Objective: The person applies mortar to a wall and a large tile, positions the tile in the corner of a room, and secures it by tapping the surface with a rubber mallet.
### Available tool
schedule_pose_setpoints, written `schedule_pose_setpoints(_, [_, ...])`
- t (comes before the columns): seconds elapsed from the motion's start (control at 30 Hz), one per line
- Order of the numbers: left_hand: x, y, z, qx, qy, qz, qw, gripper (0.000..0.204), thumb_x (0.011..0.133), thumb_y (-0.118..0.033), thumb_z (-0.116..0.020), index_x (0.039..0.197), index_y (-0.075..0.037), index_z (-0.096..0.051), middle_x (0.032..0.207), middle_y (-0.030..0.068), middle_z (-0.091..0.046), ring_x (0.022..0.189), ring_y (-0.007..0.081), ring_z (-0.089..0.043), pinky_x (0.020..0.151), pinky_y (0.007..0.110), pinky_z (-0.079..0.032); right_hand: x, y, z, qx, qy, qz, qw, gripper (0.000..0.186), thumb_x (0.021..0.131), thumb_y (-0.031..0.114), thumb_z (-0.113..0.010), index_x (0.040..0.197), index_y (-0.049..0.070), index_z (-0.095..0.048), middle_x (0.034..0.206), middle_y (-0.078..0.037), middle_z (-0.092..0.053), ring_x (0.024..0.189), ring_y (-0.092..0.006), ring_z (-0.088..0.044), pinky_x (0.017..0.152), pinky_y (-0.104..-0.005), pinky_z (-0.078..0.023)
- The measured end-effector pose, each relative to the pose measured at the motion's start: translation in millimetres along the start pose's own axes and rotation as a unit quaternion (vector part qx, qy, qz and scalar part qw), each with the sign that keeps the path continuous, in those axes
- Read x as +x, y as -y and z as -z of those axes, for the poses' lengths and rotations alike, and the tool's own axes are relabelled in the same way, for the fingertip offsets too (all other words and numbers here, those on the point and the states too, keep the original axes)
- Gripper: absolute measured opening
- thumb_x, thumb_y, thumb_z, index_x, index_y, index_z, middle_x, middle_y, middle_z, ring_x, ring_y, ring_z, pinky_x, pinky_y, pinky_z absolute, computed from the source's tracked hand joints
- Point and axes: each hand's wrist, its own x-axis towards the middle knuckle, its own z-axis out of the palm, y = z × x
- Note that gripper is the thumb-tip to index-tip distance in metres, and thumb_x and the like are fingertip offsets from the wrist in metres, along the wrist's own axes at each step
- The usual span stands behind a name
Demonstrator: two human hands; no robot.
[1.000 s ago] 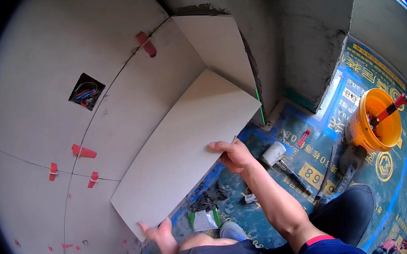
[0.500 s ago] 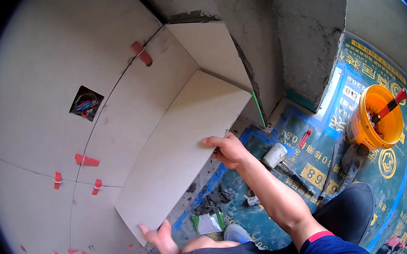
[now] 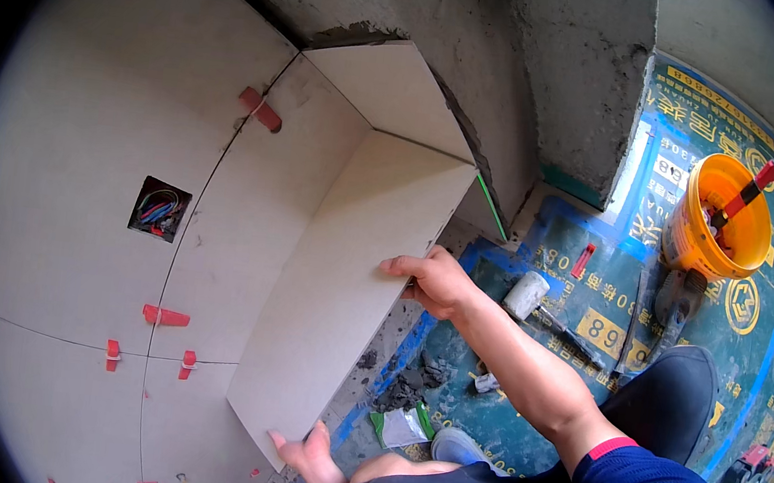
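Note:
A long beige tile [image 3: 349,247] is held slanting against the tiled wall [image 3: 65,161], its far end meeting another tile [image 3: 393,91] below the concrete. My right hand [image 3: 439,283] grips the tile's free long edge, thumb on its face and fingers curled beneath. Lower down, my left hand [image 3: 310,455] holds the near corner, thumb on top and most fingers hidden. Red levelling wedges [image 3: 166,316] sit along the wall's joints. A square box opening [image 3: 160,208] with coloured wires is cut in one wall tile.
An orange bucket [image 3: 690,226] holding a red-handled tool stands at the right. A white-headed mallet [image 3: 526,296], a red wedge [image 3: 583,260] and a green-edged packet [image 3: 402,426] lie on the green floor sheeting [image 3: 505,376]. Rubble [image 3: 410,383] lies beside the wall; a concrete column [image 3: 573,82] juts out behind.
The view has shifted slightly. Both hands keep the same hold on the tile, and the joint between its inner edge and the wall shows less clearly.

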Motion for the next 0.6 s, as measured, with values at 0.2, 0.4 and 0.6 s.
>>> schedule_pose_setpoints(0.2, [1,2,-2,-0.021,-0.017,0.013,1.000,0.045,0.090,-0.038,-0.057,0.121,-0.006,-0.058,0.120,0.0099,-0.061,0.112,0.0303,-0.057,0.092,0.047,-0.049,1,3,1,0.003,-0.003,0.010,1.000,0.024,0.082,0.014,-0.068,0.104,0.003,-0.065,0.099,-0.007,-0.068,0.088,-0.0181,-0.065,0.074,-0.0339,-0.050])
schedule_pose_setpoints(0.4, [4,1,-2,-0.010,-0.008,0.017,1.000,0.044,0.089,-0.036,-0.058,0.121,-0.006,-0.059,0.120,0.0103,-0.061,0.111,0.0304,-0.057,0.092,0.047,-0.049,3,4,1,-0.001,-0.012,0.003,1.000,0.024,0.082,0.014,-0.068,0.103,0.003,-0.066,0.098,-0.007,-0.068,0.087,-0.0177,-0.065,0.073,-0.0335,-0.051])
schedule_pose_setpoints(0.6, [6,0,-2,-0.015,-0.025,0.027,0.999,0.044,0.088,-0.035,-0.060,0.123,-0.007,-0.058,0.124,0.0086,-0.060,0.116,0.0296,-0.054,0.096,0.047,-0.045,2,12,-2,-0.009,-0.008,0.005,1.000,0.028,0.082,0.012,-0.068,0.108,0.003,-0.064,0.103,-0.008,-0.067,0.092,-0.0195,-0.065,0.076,-0.0351,-0.052])
